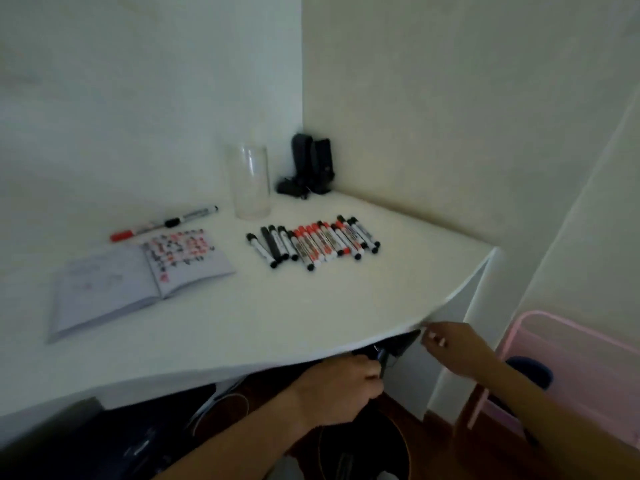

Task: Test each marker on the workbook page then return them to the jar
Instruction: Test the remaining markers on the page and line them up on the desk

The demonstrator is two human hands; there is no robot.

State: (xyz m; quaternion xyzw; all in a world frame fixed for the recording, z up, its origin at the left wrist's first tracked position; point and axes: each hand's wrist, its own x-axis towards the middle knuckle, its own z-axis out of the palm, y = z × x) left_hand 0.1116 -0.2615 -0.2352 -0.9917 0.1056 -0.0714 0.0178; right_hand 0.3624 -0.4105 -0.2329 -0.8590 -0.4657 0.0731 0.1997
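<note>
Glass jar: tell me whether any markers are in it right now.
No, the glass jar stands empty while the markers lie in a row on the table.

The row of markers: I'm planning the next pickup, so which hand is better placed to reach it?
Probably the right hand: it hovers at the desk edge, nearer the row of markers, fingers free. The left hand is below the edge, gripping a dark object.

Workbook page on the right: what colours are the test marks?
Red and black scribbles on the open workbook's right page, seen in the head view.
</note>
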